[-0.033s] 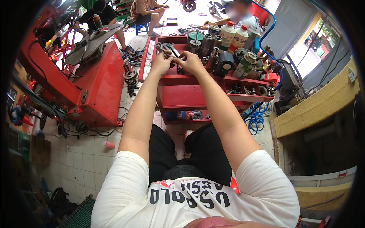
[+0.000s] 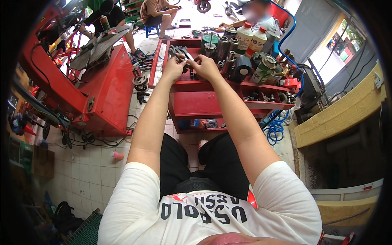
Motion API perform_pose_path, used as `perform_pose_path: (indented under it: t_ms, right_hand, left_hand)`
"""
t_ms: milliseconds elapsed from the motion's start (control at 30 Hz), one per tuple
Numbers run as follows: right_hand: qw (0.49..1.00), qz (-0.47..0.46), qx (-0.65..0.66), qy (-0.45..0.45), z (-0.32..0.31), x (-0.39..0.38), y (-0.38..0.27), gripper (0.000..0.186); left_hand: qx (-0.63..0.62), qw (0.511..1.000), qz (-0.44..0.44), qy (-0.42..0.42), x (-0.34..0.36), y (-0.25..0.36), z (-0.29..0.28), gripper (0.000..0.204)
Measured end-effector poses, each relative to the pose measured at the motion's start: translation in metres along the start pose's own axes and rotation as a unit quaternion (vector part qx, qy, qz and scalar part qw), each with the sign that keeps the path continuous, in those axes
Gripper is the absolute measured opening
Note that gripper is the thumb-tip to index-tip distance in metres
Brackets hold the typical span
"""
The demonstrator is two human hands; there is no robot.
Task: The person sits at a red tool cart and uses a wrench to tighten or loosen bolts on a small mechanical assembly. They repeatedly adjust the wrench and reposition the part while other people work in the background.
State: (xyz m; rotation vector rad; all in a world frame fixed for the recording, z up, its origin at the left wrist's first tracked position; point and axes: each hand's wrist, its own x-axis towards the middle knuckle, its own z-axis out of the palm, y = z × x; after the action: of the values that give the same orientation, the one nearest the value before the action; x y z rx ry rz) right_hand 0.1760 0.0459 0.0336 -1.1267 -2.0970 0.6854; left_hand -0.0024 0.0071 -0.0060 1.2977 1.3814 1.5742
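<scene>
Both my hands are over the near left part of a red tool cart's top tray (image 2: 196, 83), with the fingertips close together. My left hand (image 2: 173, 70) is closed around a dark metal tool that looks like a spanner (image 2: 172, 50); its lower part is hidden by the fingers. My right hand (image 2: 206, 67) pinches at the shiny shank of another metal spanner (image 2: 189, 54), thumb and forefinger nearly meeting the left fingers. Further metal tools lie beneath the hands, too covered to make out. Right of them stand a gear-shaped metal piece (image 2: 209, 50) and metal sockets (image 2: 222, 45).
White bottles with red caps (image 2: 245, 36), a spray can (image 2: 267, 64) and a black cylinder (image 2: 241, 69) crowd the cart's right side. A coiled blue hose (image 2: 276, 130) hangs below. A red machine (image 2: 108, 90) stands left. Other people are at work beyond the cart.
The spanner shank at my right fingertips looks brighter and slightly turned. My arms and hands stay almost in the same place.
</scene>
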Motion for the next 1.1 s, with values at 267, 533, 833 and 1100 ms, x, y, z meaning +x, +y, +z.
perform_pose_path:
  t_ms: [267,533,833,1100]
  right_hand:
    - [0.998,0.004,-0.061,0.032,0.017,0.015,0.03,0.048]
    - [0.998,-0.027,0.039,0.049,0.015,0.008,0.022,0.04]
    - [0.997,-0.049,0.013,0.057,0.014,0.012,0.026,0.037]
    - [0.997,-0.038,-0.042,0.052,0.011,0.011,0.024,0.035]
  left_hand:
    - [-0.055,0.998,-0.013,0.02,0.004,-0.006,0.003,0.014]
    - [-0.063,0.997,-0.023,0.043,0.006,-0.01,0.002,0.015]
    - [-0.042,0.999,-0.014,0.028,0.007,-0.007,0.002,0.014]
    - [-0.041,0.999,0.001,0.021,0.004,-0.005,0.002,0.017]
